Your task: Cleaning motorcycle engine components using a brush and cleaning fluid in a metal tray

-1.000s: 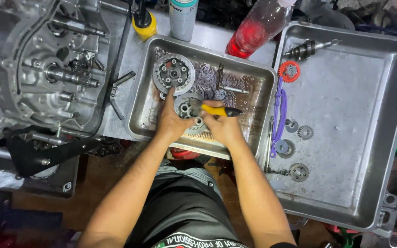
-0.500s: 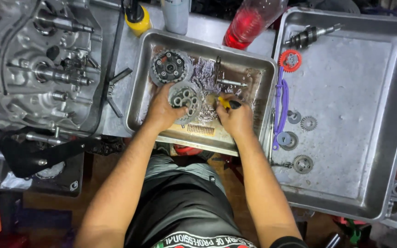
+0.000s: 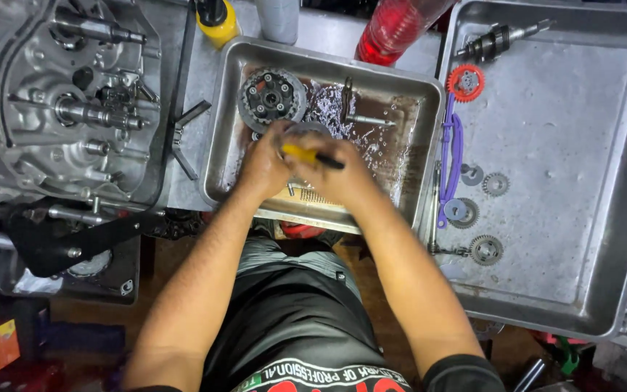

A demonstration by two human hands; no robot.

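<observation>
Left hand (image 3: 266,165) clasped on round metal part (image 3: 306,131) | right hand (image 3: 335,174) clenched on yellow-handled tool (image 3: 306,154); part best kept steadied over small tray (image 3: 215,145)

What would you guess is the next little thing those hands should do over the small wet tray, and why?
Probably keep working the yellow-handled tool across the round part, turning it a little with the left hand. The right hand grips the tool over it, both above the liquid in the small tray, and most of the part is hidden behind the hands.
</observation>
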